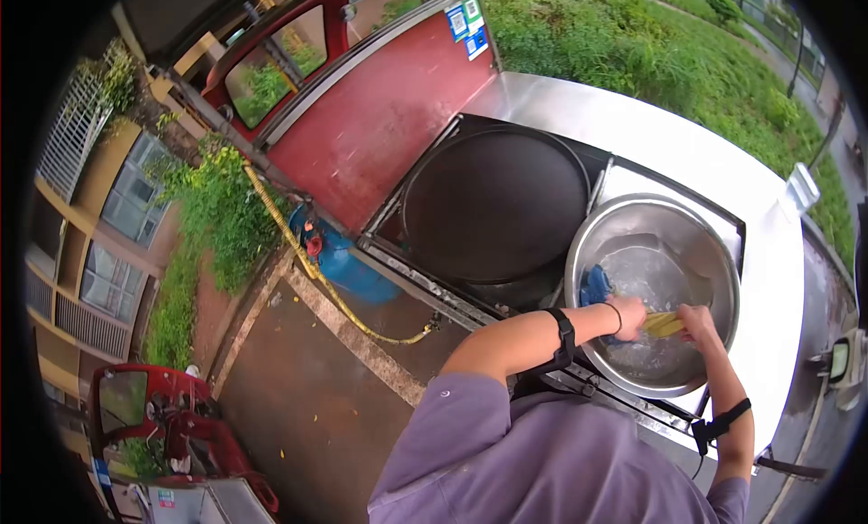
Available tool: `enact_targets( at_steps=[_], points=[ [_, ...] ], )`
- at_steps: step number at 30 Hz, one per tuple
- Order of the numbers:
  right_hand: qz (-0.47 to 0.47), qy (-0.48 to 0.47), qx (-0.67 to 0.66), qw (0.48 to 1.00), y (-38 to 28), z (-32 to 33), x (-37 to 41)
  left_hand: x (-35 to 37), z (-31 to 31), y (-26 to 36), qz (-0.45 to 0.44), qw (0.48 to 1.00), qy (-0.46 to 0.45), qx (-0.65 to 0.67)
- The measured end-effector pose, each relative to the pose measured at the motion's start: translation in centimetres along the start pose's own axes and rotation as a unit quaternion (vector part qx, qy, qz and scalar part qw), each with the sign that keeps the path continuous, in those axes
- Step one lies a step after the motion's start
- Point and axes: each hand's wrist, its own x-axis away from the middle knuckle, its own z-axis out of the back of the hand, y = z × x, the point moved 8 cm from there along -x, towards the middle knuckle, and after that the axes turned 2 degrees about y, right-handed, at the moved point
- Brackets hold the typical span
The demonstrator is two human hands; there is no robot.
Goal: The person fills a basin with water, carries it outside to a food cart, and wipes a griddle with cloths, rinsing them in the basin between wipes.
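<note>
A large round steel basin [597,218] with water in it stands on the steel counter. Inside its rim, my left hand [630,317] and my right hand [695,323] are closed on the two ends of a yellow cloth [664,324], which is bunched up between them over the water. A blue cloth [596,285] lies against the basin's left inner wall, close to my left hand. My fingertips are partly hidden by the backs of my hands.
A wide black round griddle [495,204] sits left of the basin. Below it on the ground are a blue gas cylinder [348,266] and a yellow hose [348,309]. A red panel [371,126] rises at the back left; a red three-wheeled vehicle [203,434] is parked lower left.
</note>
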Motion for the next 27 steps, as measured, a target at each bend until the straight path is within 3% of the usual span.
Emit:
enact_targets(
  at_steps=[1,2,3,5,6,7,8,9,10,11,13,14,15,16,18,20,24,27],
  points=[
    [0.039,0.031,0.003,0.999,-1.3,1.7,1.0,-0.9,2.0,-0.6,-0.039,0.984,0.131,0.114],
    [0.089,0.073,0.049,0.992,-2.2,2.8,1.0,-0.9,3.8,-1.4,-0.078,0.937,0.259,0.221],
    [0.138,0.116,0.093,0.979,-3.4,3.6,1.8,-1.1,3.9,-1.4,-0.072,0.936,0.262,0.223],
    [0.186,0.088,0.111,0.972,-4.9,2.7,3.3,0.0,5.8,-2.2,-0.074,0.864,0.399,0.298],
    [0.231,0.064,0.127,0.962,-6.0,2.1,4.0,-0.7,4.6,-1.7,-0.059,0.912,0.308,0.266],
    [0.233,0.063,0.132,0.961,-5.9,1.9,3.9,-0.3,4.3,-1.5,-0.058,0.910,0.311,0.269],
    [0.250,0.060,0.179,0.950,-5.8,1.2,3.7,-0.5,2.3,-0.5,-0.040,0.969,0.202,0.138],
    [0.267,0.057,0.225,0.935,-5.5,0.5,3.4,-0.6,0.3,-0.2,-0.020,0.996,0.086,0.001],
    [0.315,0.042,0.228,0.920,-5.5,-0.3,4.0,-2.4,-2.6,-0.7,-0.020,0.992,-0.068,-0.103],
    [0.316,0.042,0.229,0.920,-5.1,-0.4,4.0,-3.9,-3.8,-1.2,-0.019,0.992,-0.067,-0.103],
    [0.247,-0.057,0.231,0.939,-4.8,-1.7,5.0,-4.4,-1.9,-1.6,0.003,0.994,0.111,-0.015],
    [0.222,-0.053,0.120,0.966,-5.5,-0.7,5.7,-4.0,0.3,-0.8,-0.011,0.987,0.159,0.014],
    [0.221,-0.057,0.121,0.966,-6.0,0.1,5.7,-3.2,3.4,0.4,-0.059,0.966,0.239,0.077],
    [0.239,-0.049,0.007,0.970,-7.0,1.7,5.5,-2.2,6.0,1.3,-0.106,0.933,0.315,0.141],
    [0.271,-0.042,-0.175,0.946,-9.7,4.5,6.6,0.3,11.0,3.7,-0.158,0.876,0.379,0.253],
    [0.301,-0.037,-0.284,0.910,-13.4,6.6,9.5,1.8,14.2,6.4,-0.216,0.828,0.443,0.268],
    [0.357,-0.011,-0.363,0.861,-17.4,10.5,11.7,3.7,18.8,10.3,-0.250,0.793,0.486,0.268],
    [0.393,0.033,-0.353,0.848,-17.8,11.7,12.5,3.8,21.4,10.6,-0.188,0.846,0.345,0.360]
  ],
)
